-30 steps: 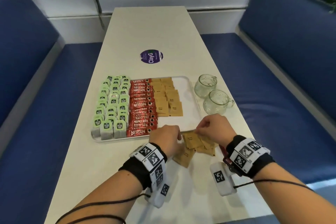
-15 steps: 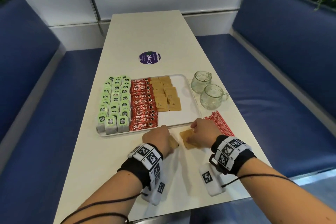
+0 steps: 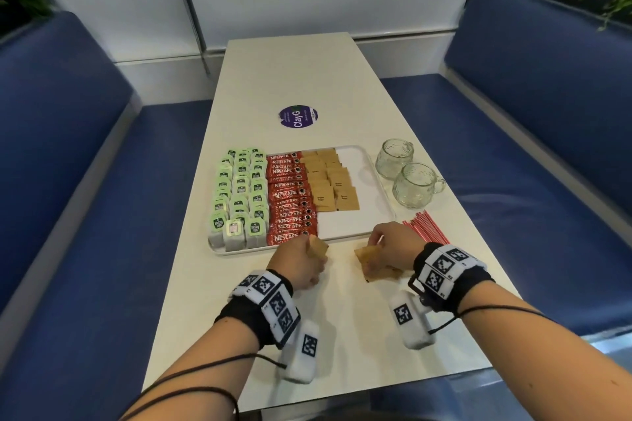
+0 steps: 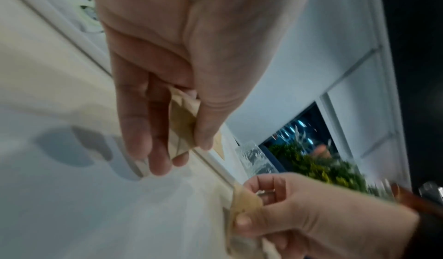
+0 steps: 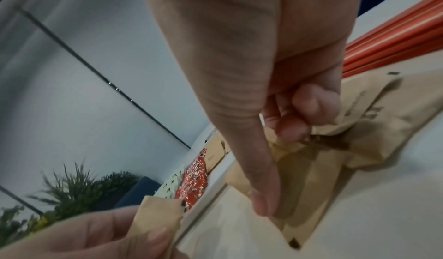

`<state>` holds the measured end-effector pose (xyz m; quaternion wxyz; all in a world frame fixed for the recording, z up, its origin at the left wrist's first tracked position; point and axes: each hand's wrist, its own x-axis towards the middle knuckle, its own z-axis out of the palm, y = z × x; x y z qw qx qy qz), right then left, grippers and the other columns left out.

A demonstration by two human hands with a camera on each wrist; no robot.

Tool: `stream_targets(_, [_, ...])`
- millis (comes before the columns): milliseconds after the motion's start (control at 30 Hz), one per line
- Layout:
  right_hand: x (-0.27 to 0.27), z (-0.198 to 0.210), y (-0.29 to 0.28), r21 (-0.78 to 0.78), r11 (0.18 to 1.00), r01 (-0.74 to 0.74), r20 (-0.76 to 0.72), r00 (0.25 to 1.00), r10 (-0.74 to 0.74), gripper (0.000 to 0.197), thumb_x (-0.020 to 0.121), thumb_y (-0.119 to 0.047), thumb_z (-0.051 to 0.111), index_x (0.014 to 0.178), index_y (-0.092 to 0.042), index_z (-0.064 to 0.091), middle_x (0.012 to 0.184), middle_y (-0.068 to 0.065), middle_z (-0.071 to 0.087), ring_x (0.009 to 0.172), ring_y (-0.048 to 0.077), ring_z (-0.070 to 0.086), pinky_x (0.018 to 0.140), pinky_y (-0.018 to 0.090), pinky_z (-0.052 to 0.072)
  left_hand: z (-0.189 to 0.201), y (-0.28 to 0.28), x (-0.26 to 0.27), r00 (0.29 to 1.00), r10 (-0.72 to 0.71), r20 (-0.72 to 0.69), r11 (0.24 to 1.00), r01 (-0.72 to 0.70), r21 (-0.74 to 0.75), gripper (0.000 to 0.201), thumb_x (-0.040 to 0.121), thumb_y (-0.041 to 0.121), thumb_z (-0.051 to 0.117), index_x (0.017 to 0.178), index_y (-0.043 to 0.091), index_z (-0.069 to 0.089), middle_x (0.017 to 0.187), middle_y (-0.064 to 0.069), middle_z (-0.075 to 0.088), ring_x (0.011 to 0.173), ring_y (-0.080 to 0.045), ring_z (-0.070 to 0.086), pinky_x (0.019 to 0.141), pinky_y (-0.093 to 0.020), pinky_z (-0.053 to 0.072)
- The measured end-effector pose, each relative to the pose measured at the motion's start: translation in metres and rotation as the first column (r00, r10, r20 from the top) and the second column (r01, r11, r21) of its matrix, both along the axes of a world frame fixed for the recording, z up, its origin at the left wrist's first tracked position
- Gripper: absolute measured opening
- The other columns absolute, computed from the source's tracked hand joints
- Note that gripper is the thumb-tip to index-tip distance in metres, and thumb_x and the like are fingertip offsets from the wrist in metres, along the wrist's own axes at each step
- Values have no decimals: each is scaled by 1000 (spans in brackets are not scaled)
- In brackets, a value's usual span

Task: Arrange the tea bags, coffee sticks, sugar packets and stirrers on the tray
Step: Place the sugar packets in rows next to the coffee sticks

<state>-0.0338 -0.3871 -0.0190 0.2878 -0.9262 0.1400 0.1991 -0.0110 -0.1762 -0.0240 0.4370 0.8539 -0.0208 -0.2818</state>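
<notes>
Head view: packets (image 3: pixel 318 247) are pinched in left hand (image 3: pixel 299 263), more (image 3: pixel 371 258) in right hand (image 3: pixel 393 246) — loose ones may be dropped.

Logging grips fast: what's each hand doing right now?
Left hand: pinches a brown sugar packet.
Right hand: pinches a packet from the loose pile.

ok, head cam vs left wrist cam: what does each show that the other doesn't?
Head only: the whole tray with tea bags, coffee sticks and sugar rows, both glass mugs, and the red stirrers on the table beside the tray.

Left wrist only: the left hand from beneath, thumb and fingers pinching its sugar packets.

Both: each hand holding brown packets, including the right hand.
</notes>
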Motion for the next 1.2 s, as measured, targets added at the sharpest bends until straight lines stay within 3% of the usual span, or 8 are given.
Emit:
stream_targets(100, [4,5,6,220,975,41,5,999,-43,27,74,-7,81,93,-12,61,72,1,65,50,11,62,48,23,51,4,1,5,987,143,-78,968,-156,-199,13,98,11,52,108,17,58,97,-11,71,75,-27,71,66,-39,59])
stream_targets(200, [16,13,15,454,886,90,33,993,-118,26,82,4,71,105,1,60,75,12,67,57,15,66,61,29,60,8,-2,13,985,172,-31,938,-174,-301,18,98,12,54,115,14,61,106,-11,70,89,-28,71,76,-43,61])
stream_targets(300, [34,21,25,545,833,99,93,980,-177,28,84,6,68,109,2,58,78,15,64,59,17,65,58,27,59,14,-7,24,987,159,-1,922,-149,-357,22,99,11,54,119,15,62,110,-9,69,97,-24,69,78,-39,61])
stream_targets(500, [60,17,22,529,830,179,169,936,-309,31,76,0,79,103,0,64,68,5,66,63,16,67,56,21,56,20,4,54,968,252,-2,905,-236,-353,13,96,12,58,106,14,67,103,-6,72,92,-24,71,70,-33,60])
stream_targets(667, [79,-5,15,346,903,254,195,922,-334,27,76,-5,79,98,-8,64,80,9,69,62,19,66,63,33,59,29,22,81,937,347,-43,881,-341,-328,16,100,24,53,105,16,66,110,-6,69,95,-26,69,79,-41,61])
stream_targets(833, [99,-14,26,215,949,229,212,938,-274,33,72,-17,83,96,-17,61,86,5,68,79,24,67,76,39,56,31,29,100,904,422,-66,837,-417,-354,17,102,25,49,101,19,65,98,-2,70,69,-15,61,57,-25,49])
stream_targets(967, [112,-17,33,185,953,242,217,935,-280,35,73,-18,83,98,-17,57,84,2,64,79,20,64,70,30,51,33,28,109,884,442,-151,793,-464,-393,20,103,24,46,96,15,63,95,-4,69,63,-16,59,47,-21,47])
stream_targets(1200, [122,-24,37,130,963,234,200,945,-257,38,72,-20,82,99,-17,56,97,7,65,87,21,63,62,25,43,37,23,112,855,449,-260,720,-519,-461,20,103,23,46,91,18,61,84,-2,67,71,-18,64,61,-28,51])
